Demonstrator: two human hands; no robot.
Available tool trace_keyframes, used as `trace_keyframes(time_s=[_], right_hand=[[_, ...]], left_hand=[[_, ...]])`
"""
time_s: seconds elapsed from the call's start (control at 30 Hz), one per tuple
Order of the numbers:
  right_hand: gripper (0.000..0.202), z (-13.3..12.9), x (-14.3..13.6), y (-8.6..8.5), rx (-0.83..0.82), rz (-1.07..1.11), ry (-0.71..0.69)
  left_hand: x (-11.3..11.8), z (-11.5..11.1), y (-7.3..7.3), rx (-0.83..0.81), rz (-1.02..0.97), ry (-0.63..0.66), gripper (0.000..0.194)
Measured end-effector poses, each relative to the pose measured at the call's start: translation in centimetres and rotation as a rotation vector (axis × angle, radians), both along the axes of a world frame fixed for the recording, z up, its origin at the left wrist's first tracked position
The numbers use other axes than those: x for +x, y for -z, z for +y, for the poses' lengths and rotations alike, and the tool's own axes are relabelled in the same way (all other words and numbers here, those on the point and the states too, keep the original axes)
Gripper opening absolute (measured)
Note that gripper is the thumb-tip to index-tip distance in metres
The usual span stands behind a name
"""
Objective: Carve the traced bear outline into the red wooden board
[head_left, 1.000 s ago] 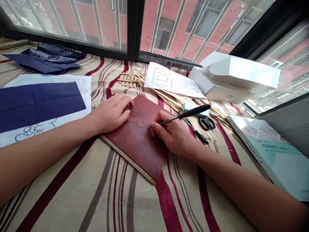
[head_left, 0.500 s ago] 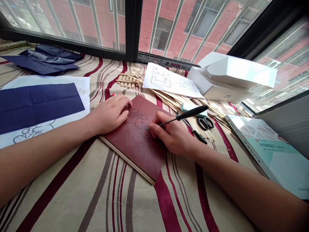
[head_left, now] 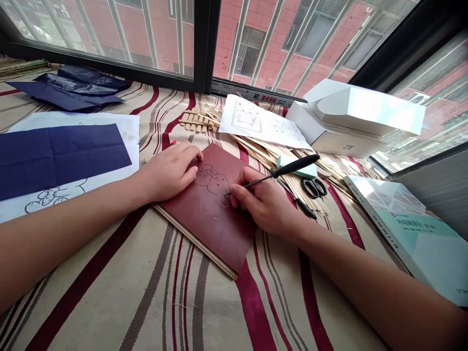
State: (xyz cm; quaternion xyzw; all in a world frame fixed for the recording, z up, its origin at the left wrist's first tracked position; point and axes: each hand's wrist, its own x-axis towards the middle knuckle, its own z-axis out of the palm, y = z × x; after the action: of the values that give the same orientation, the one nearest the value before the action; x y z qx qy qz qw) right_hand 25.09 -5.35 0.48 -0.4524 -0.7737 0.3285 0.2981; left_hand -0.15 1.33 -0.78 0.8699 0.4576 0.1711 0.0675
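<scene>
A reddish-brown board (head_left: 215, 229) with pale layered edges lies flat on the striped cloth. Dark outlines of a cartoon animal drawing (head_left: 210, 179) show on its upper part. My left hand (head_left: 179, 168) rests on the board's left side, palm down, fingers loosely bent and holding nothing. In my right hand (head_left: 259, 200) is a carving tool (head_left: 294, 166) with a black handle and thin metal shaft, gripped low like a pen. Its tip meets the board near the drawing's head, beside pale scratched lines. Fingers partly hide the tip.
Beyond the board lie thin wooden strips (head_left: 256, 150), scissors (head_left: 314, 186) and a printed sheet (head_left: 256, 119). A white box (head_left: 351, 117) stands by the window. At right is a book (head_left: 413, 224); at left, dark blue paper (head_left: 62, 156) covers a drawing sheet.
The view has shifted slightly, so everything sits a little further right. My right hand keeps the carving tool at nearly the same spot on the board; my left hand stays put.
</scene>
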Motion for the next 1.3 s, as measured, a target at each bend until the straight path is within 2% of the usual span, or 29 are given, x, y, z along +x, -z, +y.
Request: trace_keyframes(time_s=[0.43, 0.7, 0.83, 1.3], right_hand=[[0.026, 0.19, 0.50, -0.13, 0.019, -0.104, -0.044], [0.025, 0.10, 0.21, 0.26, -0.047, 0.059, -0.014], [0.024, -0.02, -0.24, 0.20, 0.008, 0.043, 0.010], [0.024, 0.06, -0.24, 0.00, 0.010, 0.036, -0.020]], left_hand=[[0.03, -0.06, -0.08, 0.006, 0.015, 0.010, 0.039], [0.12, -0.10, -0.02, 0.011, 0.022, -0.006, 0.039], [0.16, -0.12, -0.04, 0.014, 0.022, 0.001, 0.039], [0.14, -0.05, 0.04, 0.021, 0.031, 0.003, 0.040]])
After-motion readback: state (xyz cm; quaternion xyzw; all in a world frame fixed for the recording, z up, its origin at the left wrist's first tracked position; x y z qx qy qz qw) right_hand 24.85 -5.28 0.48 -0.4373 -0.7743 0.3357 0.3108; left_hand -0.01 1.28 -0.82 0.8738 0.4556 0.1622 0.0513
